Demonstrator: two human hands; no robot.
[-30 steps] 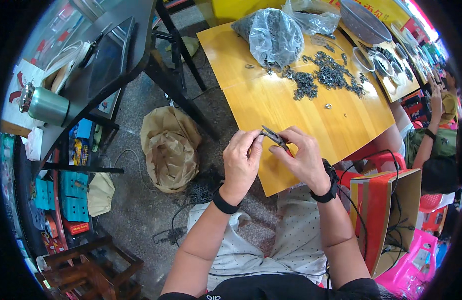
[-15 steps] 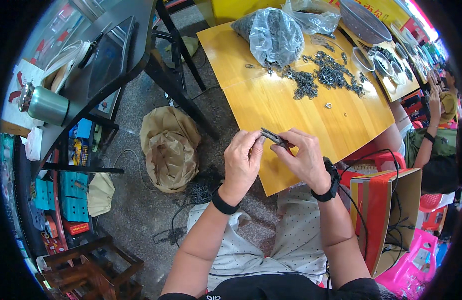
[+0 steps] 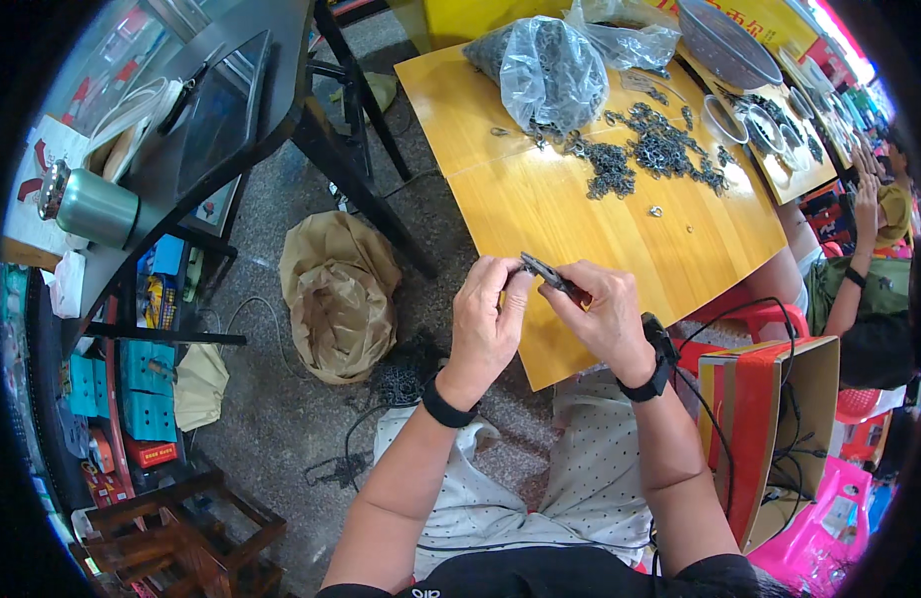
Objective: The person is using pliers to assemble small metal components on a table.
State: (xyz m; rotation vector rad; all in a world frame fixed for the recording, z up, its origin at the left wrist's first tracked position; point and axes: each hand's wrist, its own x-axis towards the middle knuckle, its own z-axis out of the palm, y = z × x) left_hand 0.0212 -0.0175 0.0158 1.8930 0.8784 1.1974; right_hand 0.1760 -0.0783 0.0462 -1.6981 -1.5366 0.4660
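Observation:
In my right hand (image 3: 608,314) is a pair of pliers (image 3: 546,274), its dark jaws pointing left toward my left fingertips. My left hand (image 3: 486,319) is closed in a pinch at the jaw tips; whatever it pinches is too small to make out. Both hands are over the near edge of the wooden table (image 3: 620,254). Farther back lies a loose pile of dark metal clasps or links (image 3: 664,145), with another small heap (image 3: 610,171) beside it. A single shiny small metal piece (image 3: 656,211) rests nearer to me.
A clear plastic bag (image 3: 552,75) full of dark pieces stands at the table's back, near a grey basin (image 3: 727,42). Left, a tan cloth sack (image 3: 341,299) sits on the floor beside a black desk (image 3: 281,110). A cardboard box (image 3: 769,439) with cables stands right, near another person (image 3: 854,279).
The pliers have turned slightly, their tip shifting a little within my left fingertips. My hands otherwise stay almost in place.

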